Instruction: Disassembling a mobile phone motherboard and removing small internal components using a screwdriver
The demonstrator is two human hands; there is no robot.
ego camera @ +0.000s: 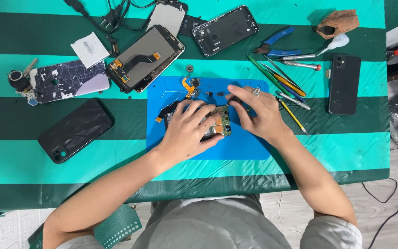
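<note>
My left hand point(187, 128) rests on a green phone circuit board point(222, 121) and holds it down on a blue work mat point(240, 145). My right hand point(256, 110), with a ring on one finger, pinches a small dark part point(234, 99) just above the board's right end. An orange flex cable point(188, 86) and a few tiny dark parts point(215, 93) lie on the mat above my hands. A black flex strip point(166, 109) sticks out left of my left hand.
On the green striped table: an open phone screen assembly point(146, 57), a phone frame point(225, 30), a patterned case point(67, 80), a black case point(75, 130), a black phone point(344, 84), screwdrivers and tweezers point(287, 83), blue pliers point(275, 44), cables point(107, 16).
</note>
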